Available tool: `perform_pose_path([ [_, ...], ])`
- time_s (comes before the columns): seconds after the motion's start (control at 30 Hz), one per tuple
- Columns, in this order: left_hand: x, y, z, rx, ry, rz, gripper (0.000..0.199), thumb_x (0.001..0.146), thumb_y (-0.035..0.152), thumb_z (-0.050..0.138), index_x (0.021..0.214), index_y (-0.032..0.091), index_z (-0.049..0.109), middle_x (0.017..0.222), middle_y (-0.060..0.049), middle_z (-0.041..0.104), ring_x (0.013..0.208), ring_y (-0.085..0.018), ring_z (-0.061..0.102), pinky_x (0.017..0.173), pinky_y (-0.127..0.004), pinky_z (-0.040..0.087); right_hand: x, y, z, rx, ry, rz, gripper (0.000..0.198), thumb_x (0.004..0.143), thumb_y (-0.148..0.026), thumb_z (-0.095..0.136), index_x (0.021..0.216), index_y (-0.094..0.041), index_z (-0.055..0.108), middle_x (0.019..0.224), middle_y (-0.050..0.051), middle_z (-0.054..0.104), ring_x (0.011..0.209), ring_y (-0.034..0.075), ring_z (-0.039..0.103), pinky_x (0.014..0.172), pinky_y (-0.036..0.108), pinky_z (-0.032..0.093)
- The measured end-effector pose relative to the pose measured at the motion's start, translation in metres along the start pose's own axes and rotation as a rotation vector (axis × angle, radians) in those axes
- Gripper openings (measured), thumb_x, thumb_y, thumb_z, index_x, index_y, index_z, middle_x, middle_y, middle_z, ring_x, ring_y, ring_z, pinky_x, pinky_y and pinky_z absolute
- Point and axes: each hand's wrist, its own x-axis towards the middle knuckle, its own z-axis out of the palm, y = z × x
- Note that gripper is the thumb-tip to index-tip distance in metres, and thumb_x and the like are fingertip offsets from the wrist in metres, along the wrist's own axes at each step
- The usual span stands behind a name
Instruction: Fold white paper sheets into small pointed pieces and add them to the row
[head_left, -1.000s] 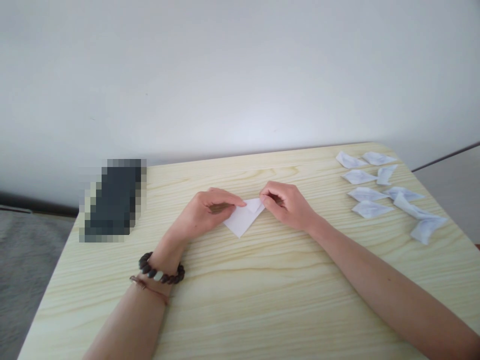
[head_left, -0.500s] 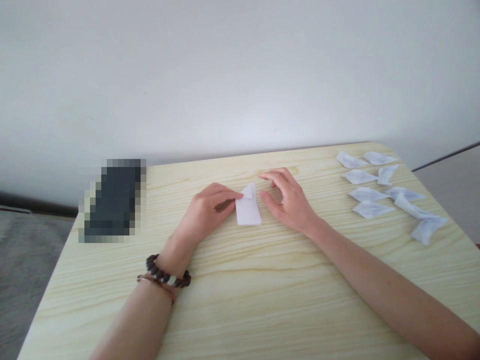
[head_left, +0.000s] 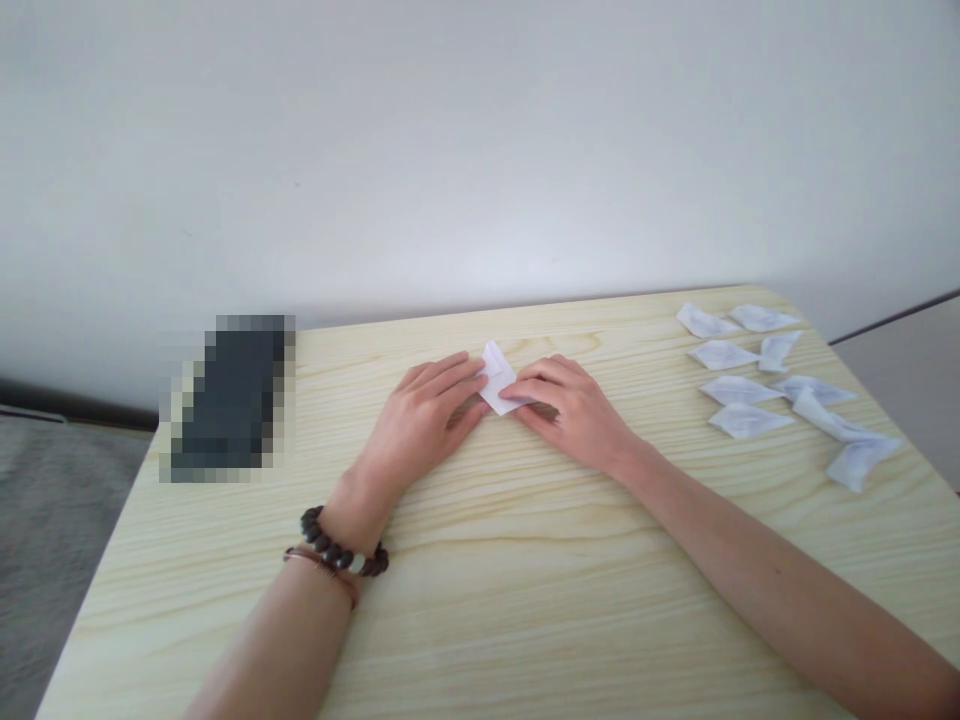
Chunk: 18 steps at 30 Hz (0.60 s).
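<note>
In the head view, two hands are seen above one bench point(head_left: 525, 570). One small sheet of folded white paper point(head_left: 493, 378) is held between them, near the middle of the bench's far half. Its left edge is gripped by the fingers and thumb of the left hand point(head_left: 421, 415); its right side is pinched by the right hand point(head_left: 577, 412). Two bracelets are worn on the left wrist: one beaded bracelet point(head_left: 330, 552), dark with one pale bead, and one thin bracelet point(head_left: 322, 565). At the far right, at least seven folded paper pieces point(head_left: 742, 390) are laid out; where they touch or overlap, no exact count can be given. At the far left, one dark object point(head_left: 229, 395) is blurred by pixelation.
</note>
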Motion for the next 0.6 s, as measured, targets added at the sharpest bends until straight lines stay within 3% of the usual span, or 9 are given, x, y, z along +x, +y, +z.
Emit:
perform_pose_path([
  [0.2,0.0001,0.0003,-0.0005,0.032,-0.003,0.032,0.026,0.093,0.025,0.052,0.112,0.019,0.068,0.123,-0.007,0.067,0.122,-0.024,0.057,0.101,-0.039,0.046,0.0001,-0.0006,0.0003,-0.045,0.016,0.022,0.018,0.090,-0.027,0.059,0.101,-0.020,0.072,0.098,0.006,0.069,0.089,0.020,0.057,0.084,0.038,0.045],
  [0.6,-0.0008,0.0048,-0.0001,0.101,-0.013,0.037,0.028,0.092,0.033,0.055,0.113,0.021,0.068,0.125,-0.008,0.065,0.122,-0.027,0.056,0.100,-0.045,0.046,0.0009,-0.0013,0.0003,-0.008,0.018,-0.022,0.017,0.092,-0.030,0.057,0.087,-0.020,0.070,0.091,0.004,0.070,0.084,0.017,0.059,0.079,0.034,0.042],
])
